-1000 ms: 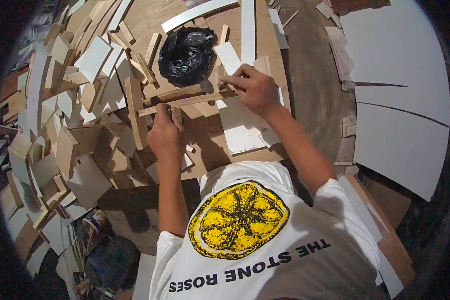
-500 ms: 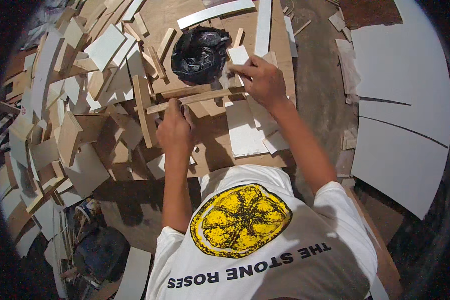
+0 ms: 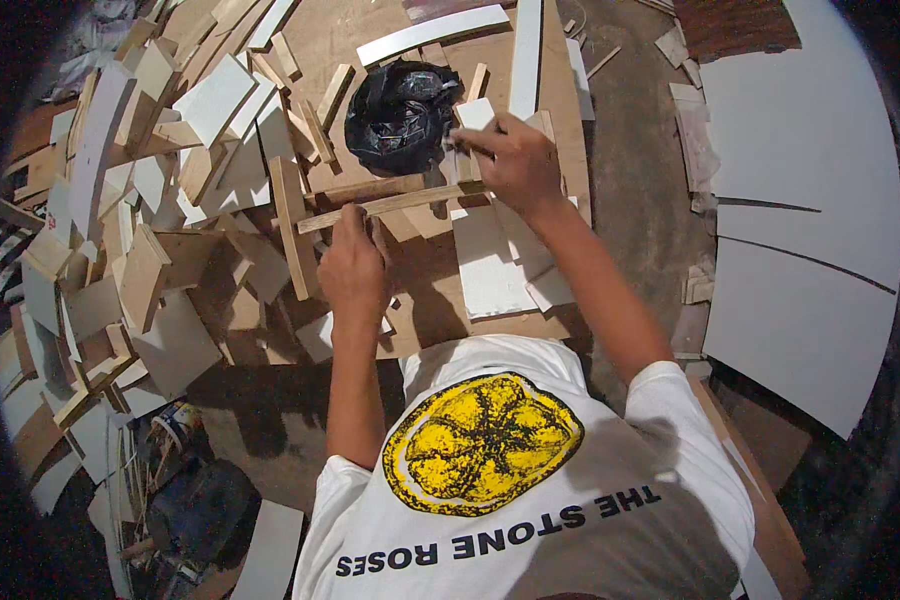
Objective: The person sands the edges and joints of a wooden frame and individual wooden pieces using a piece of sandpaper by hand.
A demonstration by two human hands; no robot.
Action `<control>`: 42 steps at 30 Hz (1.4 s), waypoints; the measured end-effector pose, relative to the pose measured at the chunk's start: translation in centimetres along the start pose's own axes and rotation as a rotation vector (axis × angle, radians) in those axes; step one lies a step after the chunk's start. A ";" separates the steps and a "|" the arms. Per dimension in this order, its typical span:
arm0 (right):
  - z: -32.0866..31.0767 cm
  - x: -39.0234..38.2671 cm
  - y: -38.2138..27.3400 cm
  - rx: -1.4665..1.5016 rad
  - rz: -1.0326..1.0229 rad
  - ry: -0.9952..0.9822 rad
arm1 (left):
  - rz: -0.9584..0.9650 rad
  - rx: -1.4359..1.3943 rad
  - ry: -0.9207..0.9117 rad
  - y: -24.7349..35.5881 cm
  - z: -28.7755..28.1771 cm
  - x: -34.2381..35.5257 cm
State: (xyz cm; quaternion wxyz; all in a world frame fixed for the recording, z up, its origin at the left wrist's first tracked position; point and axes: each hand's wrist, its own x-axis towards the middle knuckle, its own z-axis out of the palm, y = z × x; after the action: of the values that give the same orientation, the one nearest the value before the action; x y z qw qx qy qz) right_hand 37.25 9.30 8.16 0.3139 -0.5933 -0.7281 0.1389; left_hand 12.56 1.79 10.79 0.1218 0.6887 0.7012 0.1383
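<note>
My left hand [image 3: 353, 265] grips a narrow wooden strip [image 3: 410, 200] near its left end, beside an upright short plank [image 3: 290, 228]. My right hand [image 3: 518, 168] is closed at the strip's right end, fingertips pinched by a small pale object too small to name. A second wooden strip [image 3: 360, 188] lies just behind the held one. Just beyond them sits a crumpled black plastic bag [image 3: 398, 110]. White board offcuts [image 3: 492, 278] lie under and right of my right hand, on the plywood worktop [image 3: 410, 290].
Piles of wood and white board offcuts [image 3: 160, 250] crowd the left. A long white strip [image 3: 525, 55] lies toward the back of the worktop. Large white boards [image 3: 805, 310] stand at the right beside a floor strip. A dark bag [image 3: 200, 510] lies low at the left.
The view has shifted, so worktop and hands appear further right than a second ago. My right hand stays at the strip's end with slightly changed fingers; my left hand keeps its grip.
</note>
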 end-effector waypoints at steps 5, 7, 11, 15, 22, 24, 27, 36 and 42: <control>0.0 -1.6 -1.2 0.017 0.043 -0.050 | -0.002 0.011 -0.008 0.1 -0.3 0.3; -0.2 -2.2 -1.4 0.036 0.047 -0.094 | -0.011 0.030 -0.024 -0.2 0.1 0.1; 0.0 -0.5 -0.5 0.030 0.072 -0.088 | -0.026 0.046 -0.030 0.6 -0.1 0.6; 0.9 0.6 -0.9 -0.036 0.048 0.008 | -0.032 0.099 -0.078 -0.4 0.9 1.4; 0.6 -0.9 -2.3 0.033 0.117 -0.067 | 0.033 -0.026 -0.013 0.0 0.8 1.7; 1.2 0.4 -1.6 0.016 0.112 -0.056 | 0.034 0.023 -0.010 0.5 0.6 2.1; 1.3 1.7 -1.7 -0.037 0.131 -0.090 | 0.013 0.011 0.010 0.3 1.4 2.2; 1.3 3.3 0.0 -0.021 0.180 -0.197 | 0.010 -0.012 -0.009 0.8 0.6 2.3; 2.5 4.2 0.1 -0.062 0.118 -0.080 | 0.009 -0.036 -0.039 1.0 0.3 2.4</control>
State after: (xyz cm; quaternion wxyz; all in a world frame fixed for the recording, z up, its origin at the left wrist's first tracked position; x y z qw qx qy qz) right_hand 35.41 13.72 7.39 0.2575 -0.6385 -0.7079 0.1580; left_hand 13.55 4.16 10.94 0.1471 0.6922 0.6929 0.1382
